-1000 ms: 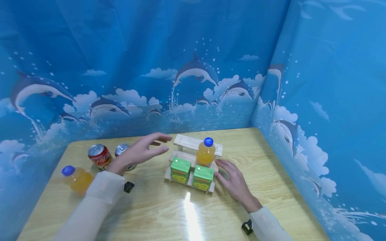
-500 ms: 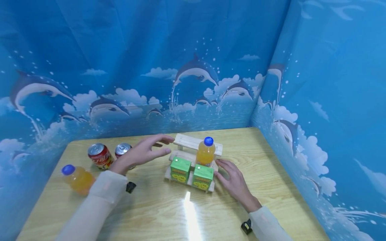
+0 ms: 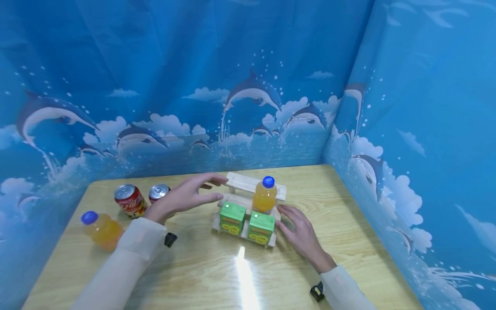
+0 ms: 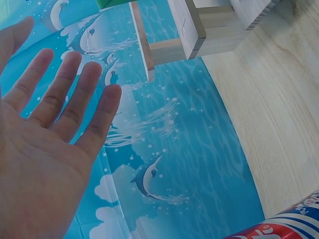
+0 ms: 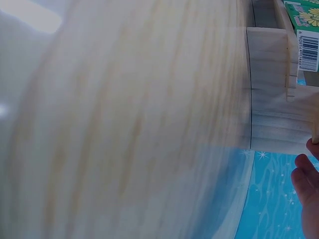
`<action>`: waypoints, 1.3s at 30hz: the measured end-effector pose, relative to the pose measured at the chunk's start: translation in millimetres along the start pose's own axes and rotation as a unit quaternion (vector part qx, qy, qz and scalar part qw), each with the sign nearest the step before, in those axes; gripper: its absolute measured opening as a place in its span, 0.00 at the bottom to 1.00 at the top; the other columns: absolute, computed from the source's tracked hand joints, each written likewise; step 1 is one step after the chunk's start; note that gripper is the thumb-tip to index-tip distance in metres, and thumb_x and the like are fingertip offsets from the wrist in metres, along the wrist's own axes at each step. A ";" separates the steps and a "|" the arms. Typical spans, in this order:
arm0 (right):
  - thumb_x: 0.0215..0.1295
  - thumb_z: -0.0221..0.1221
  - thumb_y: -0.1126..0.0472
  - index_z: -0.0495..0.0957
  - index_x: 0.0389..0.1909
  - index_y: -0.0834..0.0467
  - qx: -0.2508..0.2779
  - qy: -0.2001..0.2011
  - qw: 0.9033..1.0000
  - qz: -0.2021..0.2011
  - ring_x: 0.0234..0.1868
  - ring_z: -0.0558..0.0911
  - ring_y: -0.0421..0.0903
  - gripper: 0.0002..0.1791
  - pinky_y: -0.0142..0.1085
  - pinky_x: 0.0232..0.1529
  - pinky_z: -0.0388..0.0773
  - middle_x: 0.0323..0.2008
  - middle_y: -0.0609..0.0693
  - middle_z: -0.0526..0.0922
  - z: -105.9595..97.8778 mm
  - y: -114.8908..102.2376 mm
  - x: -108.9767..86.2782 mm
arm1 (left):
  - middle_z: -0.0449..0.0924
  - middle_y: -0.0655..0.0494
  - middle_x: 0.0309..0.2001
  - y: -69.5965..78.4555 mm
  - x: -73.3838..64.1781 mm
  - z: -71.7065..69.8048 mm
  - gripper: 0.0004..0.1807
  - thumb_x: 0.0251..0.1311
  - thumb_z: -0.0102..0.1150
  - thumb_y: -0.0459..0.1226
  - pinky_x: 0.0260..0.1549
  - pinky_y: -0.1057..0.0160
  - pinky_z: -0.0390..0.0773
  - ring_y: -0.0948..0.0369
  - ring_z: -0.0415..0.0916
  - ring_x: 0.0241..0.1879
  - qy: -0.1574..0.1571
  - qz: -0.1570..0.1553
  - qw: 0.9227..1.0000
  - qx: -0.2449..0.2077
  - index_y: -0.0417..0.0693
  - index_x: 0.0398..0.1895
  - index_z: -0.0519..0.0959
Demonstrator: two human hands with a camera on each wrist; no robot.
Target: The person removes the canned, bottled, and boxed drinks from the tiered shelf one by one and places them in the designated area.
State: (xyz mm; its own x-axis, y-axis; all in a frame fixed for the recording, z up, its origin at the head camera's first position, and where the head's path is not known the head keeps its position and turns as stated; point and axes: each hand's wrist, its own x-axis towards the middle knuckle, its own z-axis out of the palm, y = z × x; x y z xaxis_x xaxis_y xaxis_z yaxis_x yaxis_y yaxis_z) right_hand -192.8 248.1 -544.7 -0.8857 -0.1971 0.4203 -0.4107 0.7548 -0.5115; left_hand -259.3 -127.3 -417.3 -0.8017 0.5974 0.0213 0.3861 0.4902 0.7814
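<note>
- Pale wood, head view: a three-tier rack [image 3: 243, 182] stands mid-table, toward the back, its steps rising away from me.
- Lowest step carries two green cartons side by side, the left carton [image 3: 232, 219] and the right carton [image 3: 261, 228], both upright, a narrow gap between them.
- Middle step, right end: orange drink in a blue-capped bottle [image 3: 265, 198], upright behind the right carton.
- Left hand [image 3: 190, 193] held out at the rack's left end, fingers extended and released, thumb below them. Contact with the wood unclear from here.
- Right hand [image 3: 300, 230] at the rack's right end, fingers loosely bent, thumb close by the right carton.
- Left part of the table [image 3: 201, 267]: a red can [image 3: 130, 201], a second can [image 3: 159, 192] partly behind my wrist, another orange bottle [image 3: 103, 232] beside my sleeve.
- Dolphin-print backdrop [image 3: 174, 51] behind and to the right.
- Left wrist view: palm showing, fingers spread, apart from the planks above; a can's side cuts into the lower right corner.
- Right wrist view: fingertips at the rack's end, seemingly touching it, hand cut off by the edge. Carton's barcode [image 5: 308, 50] shows above. Near tabletop blurred.
</note>
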 end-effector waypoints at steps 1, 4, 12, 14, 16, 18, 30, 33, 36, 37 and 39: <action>0.71 0.73 0.55 0.82 0.69 0.58 0.000 0.000 1.000 0.000 0.69 0.83 0.58 0.28 0.59 0.73 0.78 0.68 0.56 0.84 0.0 0.2 -0.1 | 0.77 0.54 0.75 0.6 0.5 0.2 0.32 0.76 0.66 0.52 0.75 0.35 0.73 0.47 0.73 0.75 -0.002 0.000 1.000 -0.001 0.53 0.78 0.74; 0.71 0.73 0.55 0.82 0.69 0.58 -0.002 0.000 1.000 -0.002 0.69 0.83 0.58 0.28 0.58 0.73 0.79 0.68 0.56 0.84 -0.1 0.9 -0.3 | 0.77 0.54 0.75 1.8 1.8 1.4 0.33 0.75 0.67 0.52 0.75 0.35 0.72 0.47 0.73 0.75 -0.006 0.003 1.000 -0.003 0.53 0.78 0.74; 0.70 0.73 0.54 0.82 0.68 0.58 0.000 0.005 1.000 -0.008 0.69 0.83 0.57 0.28 0.58 0.72 0.79 0.68 0.56 0.85 -0.1 1.9 -0.2 | 0.78 0.55 0.74 1.1 6.2 6.5 0.32 0.75 0.67 0.52 0.74 0.35 0.74 0.48 0.74 0.74 -0.005 0.013 1.000 0.003 0.54 0.77 0.75; 0.70 0.74 0.55 0.82 0.68 0.58 0.000 0.008 1.000 -0.011 0.68 0.83 0.57 0.28 0.58 0.72 0.79 0.67 0.56 0.85 0.3 2.2 -0.3 | 0.78 0.55 0.74 1.3 7.8 7.8 0.31 0.75 0.67 0.52 0.74 0.35 0.74 0.49 0.75 0.73 -0.005 0.016 1.000 0.003 0.54 0.76 0.75; 0.69 0.74 0.55 0.82 0.68 0.58 0.001 0.010 1.000 -0.015 0.68 0.84 0.57 0.28 0.57 0.71 0.80 0.67 0.56 0.85 0.9 2.8 -0.4 | 0.78 0.56 0.74 2.0 9.2 8.9 0.32 0.75 0.67 0.53 0.74 0.35 0.74 0.48 0.75 0.73 -0.007 0.016 1.000 0.006 0.54 0.76 0.76; 0.69 0.74 0.56 0.82 0.68 0.59 0.001 0.011 1.000 -0.017 0.68 0.84 0.57 0.28 0.57 0.71 0.80 0.67 0.56 0.85 1.6 3.4 -0.4 | 0.78 0.55 0.74 2.7 10.2 9.8 0.31 0.75 0.67 0.54 0.73 0.35 0.75 0.48 0.75 0.74 -0.008 0.011 1.000 0.005 0.55 0.76 0.76; 0.70 0.74 0.54 0.82 0.68 0.58 -0.005 0.008 1.000 -0.015 0.67 0.84 0.56 0.28 0.56 0.71 0.81 0.66 0.55 0.85 1.8 4.1 -0.1 | 0.77 0.56 0.75 7.2 17.1 14.6 0.34 0.74 0.66 0.58 0.70 0.33 0.77 0.46 0.74 0.75 -0.019 -0.001 1.000 -0.001 0.58 0.77 0.75; 0.69 0.74 0.55 0.82 0.68 0.58 -0.004 0.009 1.000 -0.016 0.67 0.84 0.56 0.28 0.56 0.71 0.81 0.66 0.55 0.85 1.8 4.6 -0.2 | 0.77 0.57 0.74 8.1 19.3 17.1 0.34 0.73 0.66 0.59 0.70 0.33 0.77 0.47 0.74 0.75 -0.021 -0.001 1.000 -0.004 0.59 0.77 0.75; 0.69 0.74 0.56 0.82 0.68 0.58 0.000 0.011 1.000 -0.019 0.67 0.84 0.56 0.28 0.56 0.71 0.81 0.66 0.56 0.85 1.5 4.7 -0.4 | 0.77 0.57 0.74 9.9 21.7 19.4 0.34 0.73 0.66 0.59 0.70 0.32 0.77 0.46 0.74 0.75 -0.023 0.002 1.000 -0.010 0.59 0.77 0.75; 0.69 0.74 0.56 0.82 0.68 0.58 0.001 0.012 1.000 -0.020 0.67 0.84 0.56 0.28 0.56 0.71 0.81 0.66 0.56 0.85 1.5 4.8 -0.4 | 0.77 0.57 0.74 10.5 22.4 20.2 0.34 0.73 0.66 0.58 0.69 0.32 0.77 0.45 0.74 0.75 -0.024 0.005 1.000 -0.010 0.59 0.77 0.75; 0.69 0.75 0.56 0.82 0.67 0.59 0.003 0.013 1.000 -0.022 0.67 0.84 0.56 0.28 0.56 0.71 0.81 0.66 0.56 0.85 1.4 4.8 -0.4 | 0.76 0.56 0.75 11.1 23.9 22.0 0.34 0.74 0.66 0.56 0.69 0.30 0.77 0.44 0.73 0.75 -0.027 0.012 0.999 -0.014 0.58 0.78 0.74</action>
State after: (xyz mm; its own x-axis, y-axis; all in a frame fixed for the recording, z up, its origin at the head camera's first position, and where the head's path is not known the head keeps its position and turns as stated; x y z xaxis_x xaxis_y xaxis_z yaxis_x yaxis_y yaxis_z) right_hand -194.7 251.0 -548.3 -0.8614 -0.2137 0.4609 -0.4498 0.7424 -0.4965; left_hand -264.2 -93.7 -421.8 -0.7661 0.6427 0.0082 0.3918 0.4569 0.7986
